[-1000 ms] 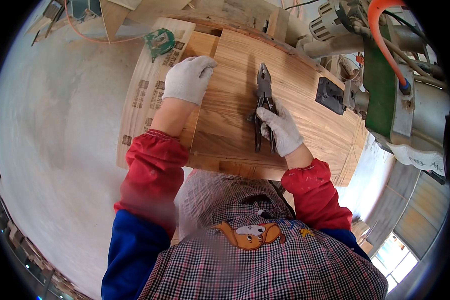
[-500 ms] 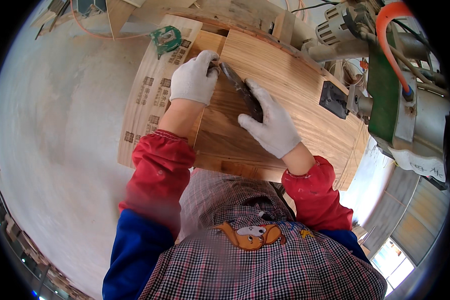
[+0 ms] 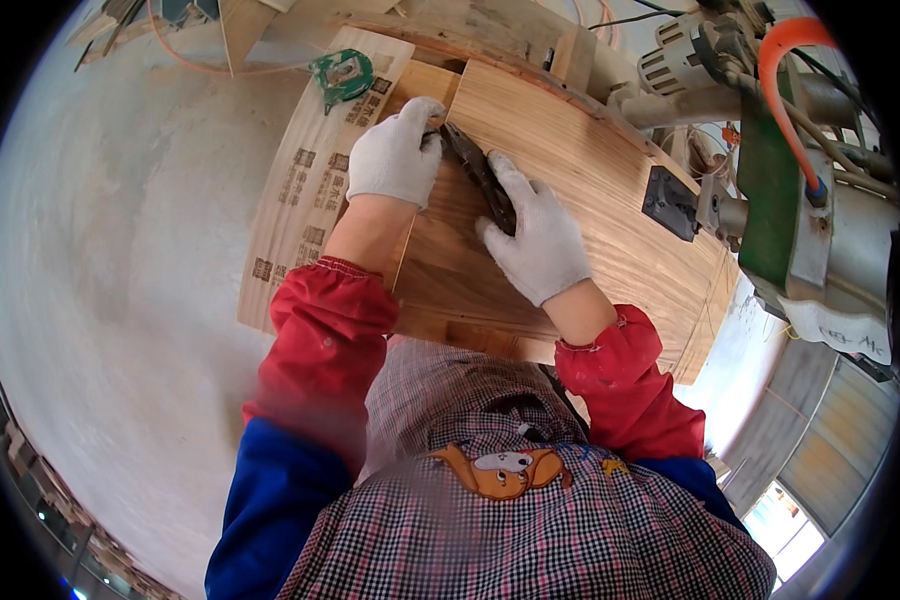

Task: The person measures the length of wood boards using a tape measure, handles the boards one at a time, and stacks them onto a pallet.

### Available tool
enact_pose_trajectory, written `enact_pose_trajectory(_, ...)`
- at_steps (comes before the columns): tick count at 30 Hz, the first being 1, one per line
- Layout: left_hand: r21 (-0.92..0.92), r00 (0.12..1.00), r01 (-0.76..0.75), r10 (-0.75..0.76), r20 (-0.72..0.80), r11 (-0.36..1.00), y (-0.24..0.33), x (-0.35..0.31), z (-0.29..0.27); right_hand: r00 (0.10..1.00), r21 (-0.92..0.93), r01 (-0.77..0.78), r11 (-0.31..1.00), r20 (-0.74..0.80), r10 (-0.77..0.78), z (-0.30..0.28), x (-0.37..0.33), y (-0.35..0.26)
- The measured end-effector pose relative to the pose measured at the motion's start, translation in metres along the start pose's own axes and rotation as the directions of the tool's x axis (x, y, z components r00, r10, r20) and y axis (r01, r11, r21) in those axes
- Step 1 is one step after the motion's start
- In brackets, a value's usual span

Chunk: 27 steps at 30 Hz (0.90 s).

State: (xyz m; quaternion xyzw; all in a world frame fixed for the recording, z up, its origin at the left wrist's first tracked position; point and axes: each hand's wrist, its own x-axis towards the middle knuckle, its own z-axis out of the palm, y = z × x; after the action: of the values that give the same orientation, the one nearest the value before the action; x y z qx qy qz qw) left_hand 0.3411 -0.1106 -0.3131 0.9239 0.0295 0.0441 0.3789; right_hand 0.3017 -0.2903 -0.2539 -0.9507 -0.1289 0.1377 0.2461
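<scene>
Dark pliers [image 3: 480, 172] lie along the palm side of my right hand [image 3: 542, 245], which wears a white glove and grips their handles. Their jaws point up and left, close to the fingertips of my left hand [image 3: 395, 160]. That hand is gloved too, its thumb and fingers curled in a pinch. Something small and dark seems to be between them, but I cannot make it out. Both hands are over a brown wooden board [image 3: 590, 190]. Beside it on the left is a paler wooden strip [image 3: 310, 190] with dark stamped marks.
A green tape measure [image 3: 342, 77] rests on the far end of the pale strip. To the right stands a machine with a green plate [image 3: 770, 180], a black square pad [image 3: 670, 203] and an orange hose [image 3: 775, 75]. A wooden block [image 3: 572, 57] sits at the board's far edge.
The pliers have turned slightly and now show their jaws and both handles more plainly. My right hand has shifted a little up and left. My left hand stays pinched near the jaws.
</scene>
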Motion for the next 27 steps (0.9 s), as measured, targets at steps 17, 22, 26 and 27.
enact_pose_trajectory(17,0.0,0.999,0.036,-0.036,0.02,0.999,0.0011,0.0019,-0.0014,1.0,-0.033,-0.029,0.999,-0.002,0.029,-0.0099,0.0024,-0.0094)
enact_pose_trajectory(22,-0.013,1.0,0.01,-0.01,-0.003,1.0,-0.0014,0.0029,-0.0014,1.0,-0.068,-0.023,0.997,0.007,0.023,-0.0079,0.004,-0.0093)
enact_pose_trajectory(26,-0.009,0.998,0.047,-0.046,0.036,0.999,0.0017,0.0047,-0.0027,0.997,-0.073,-0.048,0.996,0.057,0.052,-0.0099,0.0039,-0.0051)
enact_pose_trajectory(27,-0.008,0.998,0.04,-0.039,0.038,0.999,0.0015,0.006,-0.0028,0.999,-0.066,-0.032,0.997,0.041,0.035,-0.0104,0.0055,-0.0056)
